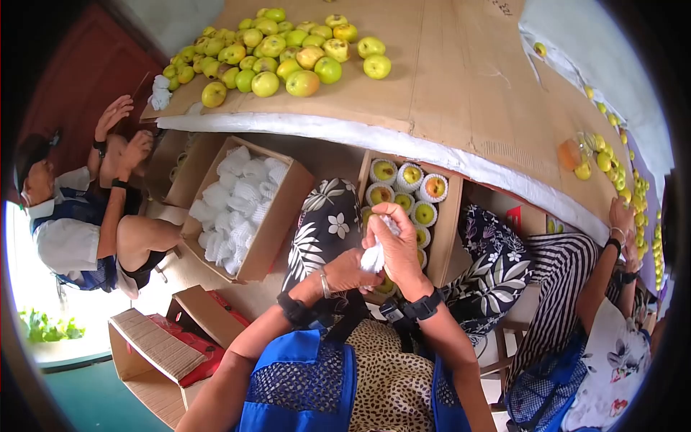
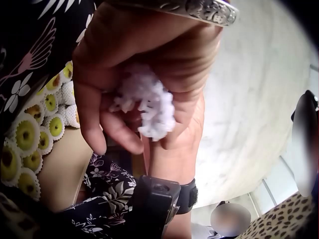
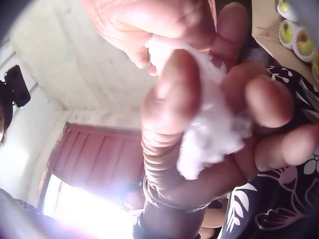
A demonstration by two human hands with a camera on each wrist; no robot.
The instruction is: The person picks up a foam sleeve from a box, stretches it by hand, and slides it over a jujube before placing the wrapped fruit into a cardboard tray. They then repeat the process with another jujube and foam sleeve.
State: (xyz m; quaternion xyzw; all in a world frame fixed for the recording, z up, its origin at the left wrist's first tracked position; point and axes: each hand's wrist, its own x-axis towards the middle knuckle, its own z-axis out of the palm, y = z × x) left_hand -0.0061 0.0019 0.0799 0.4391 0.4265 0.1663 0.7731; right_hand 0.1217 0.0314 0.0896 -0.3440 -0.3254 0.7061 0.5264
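Observation:
Both hands meet over the person's lap, at the near end of a carton of apples. A bunched white foam net sleeve (image 1: 373,259) is between them. My left hand (image 1: 350,271), with a silver bracelet at its wrist, has its fingers curled round the sleeve; in the left wrist view the frilled end of the foam (image 2: 158,112) sticks out of the fist. My right hand (image 1: 400,245) pinches the sleeve's upper part. The right wrist view shows the crumpled foam (image 3: 209,132) lying across the left palm, below the right fingers.
The apple carton (image 1: 450,216) holds several apples in foam sleeves. Left of it stands a carton (image 1: 284,237) of loose foam sleeves. Unwrapped apples (image 1: 266,83) are heaped on the cardboard-covered table (image 1: 446,93). Other people sit on both sides. An open box (image 1: 144,353) lies at lower left.

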